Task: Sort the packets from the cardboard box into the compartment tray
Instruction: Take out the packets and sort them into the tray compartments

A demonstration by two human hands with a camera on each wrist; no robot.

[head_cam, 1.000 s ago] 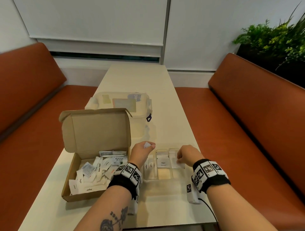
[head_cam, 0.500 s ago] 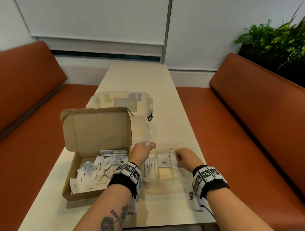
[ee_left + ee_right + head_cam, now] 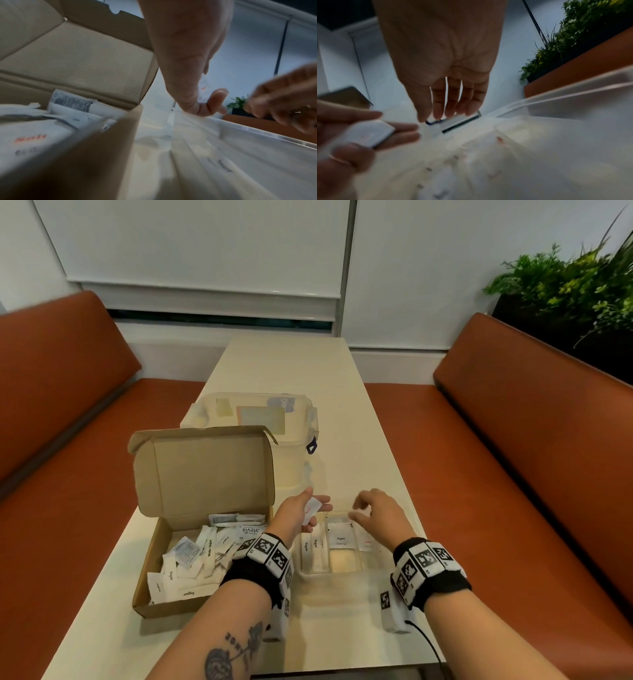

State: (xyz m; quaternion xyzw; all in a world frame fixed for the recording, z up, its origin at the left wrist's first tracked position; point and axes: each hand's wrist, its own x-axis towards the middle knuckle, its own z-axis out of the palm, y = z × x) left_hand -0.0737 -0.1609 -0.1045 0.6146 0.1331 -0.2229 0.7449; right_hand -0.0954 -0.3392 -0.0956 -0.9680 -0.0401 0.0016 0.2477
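The open cardboard box (image 3: 156, 546) lies on the table's left, with several white packets (image 3: 191, 556) loose inside. To its right sits the clear compartment tray (image 3: 313, 577), holding sugar, pepper and salt packets in separate slots. My left hand (image 3: 301, 517) hovers over the tray's left end and pinches a small white packet with red print (image 3: 311, 511), also seen as the packet (image 3: 370, 133) in the right wrist view. My right hand (image 3: 373, 510) hangs over the tray's middle, its fingers (image 3: 452, 106) loosely extended and empty.
A lidded clear plastic tub (image 3: 260, 422) stands behind the box. Orange benches (image 3: 534, 460) flank the narrow cream table (image 3: 301, 364). A planter (image 3: 565, 285) sits at the back right. A cable (image 3: 428, 642) trails off the table's near edge.
My right hand has lifted off the tray's right compartment and opened its fingers. My left hand turned, showing the red-printed packet more fully.
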